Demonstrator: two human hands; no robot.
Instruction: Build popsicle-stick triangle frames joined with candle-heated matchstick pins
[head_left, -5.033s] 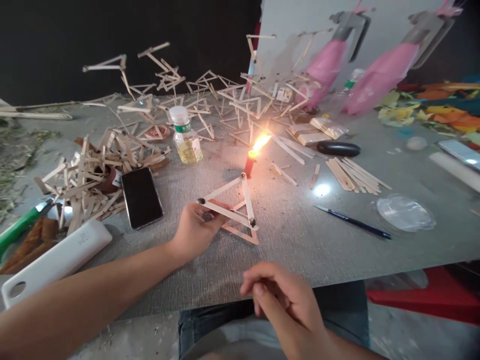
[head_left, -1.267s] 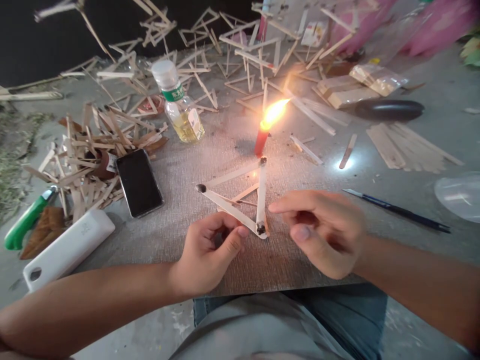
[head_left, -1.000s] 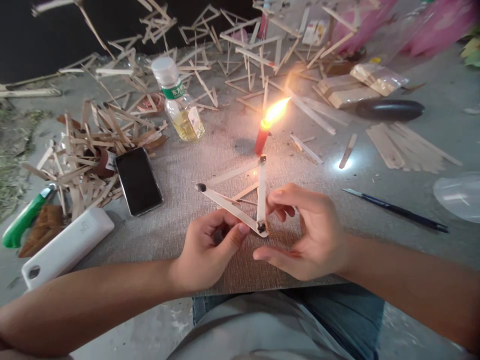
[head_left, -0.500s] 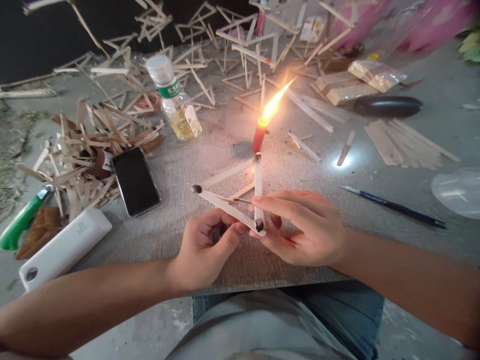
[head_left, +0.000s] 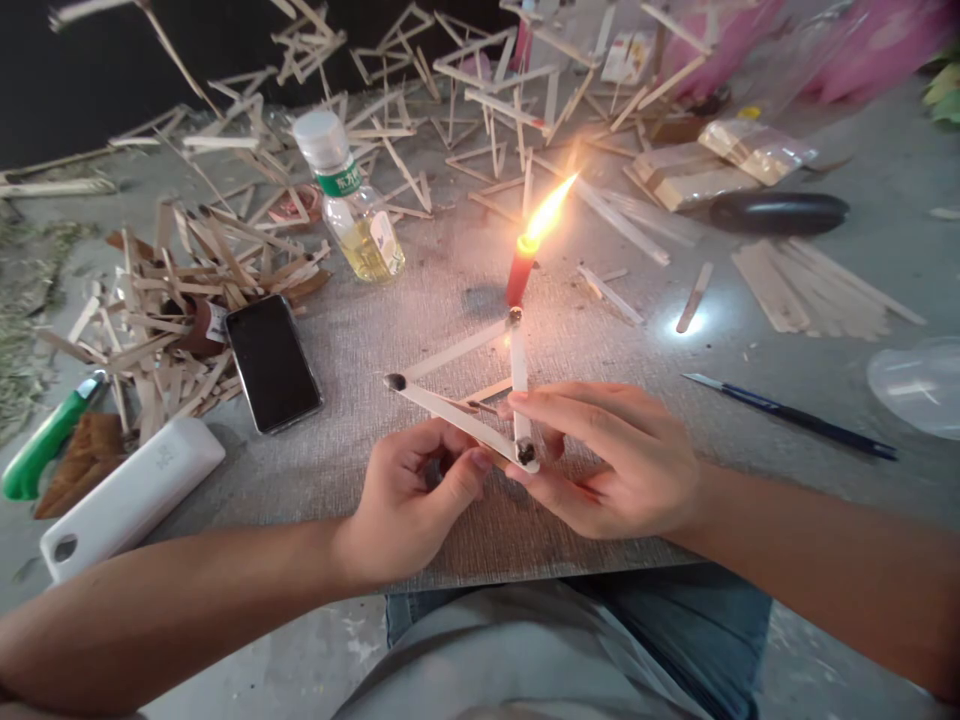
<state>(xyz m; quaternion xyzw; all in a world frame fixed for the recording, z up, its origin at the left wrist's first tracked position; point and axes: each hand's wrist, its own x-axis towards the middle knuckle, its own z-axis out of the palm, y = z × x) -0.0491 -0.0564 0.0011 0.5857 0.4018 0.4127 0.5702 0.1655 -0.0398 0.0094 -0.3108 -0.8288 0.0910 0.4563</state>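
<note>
Several flat wooden craft sticks (head_left: 442,409) are joined into a triangular frame with dark, charred-looking blobs at its corners. My left hand (head_left: 409,505) is closed, thumb and forefinger pinching the lower-left stick close to the near corner. At that same corner, the fingers of my right hand (head_left: 626,465) grip the right-hand stick. Another stick shows beneath the frame, partly hidden by my fingers. Just behind the far corner stands a lit red candle (head_left: 518,280), its flame leaning right.
Left are a phone (head_left: 274,365), a white power bank (head_left: 135,500), a green-handled cutter (head_left: 49,440) and a stick heap (head_left: 202,260). A bottle (head_left: 360,215) of yellow liquid stands behind. Right lie a craft knife (head_left: 787,417) and loose sticks (head_left: 810,290). Stick frames (head_left: 480,90) crowd the back.
The near corner of the stick frame has shifted slightly right, along with my right hand. My left hand keeps its pinch almost unmoved. The candle flame has flickered.
</note>
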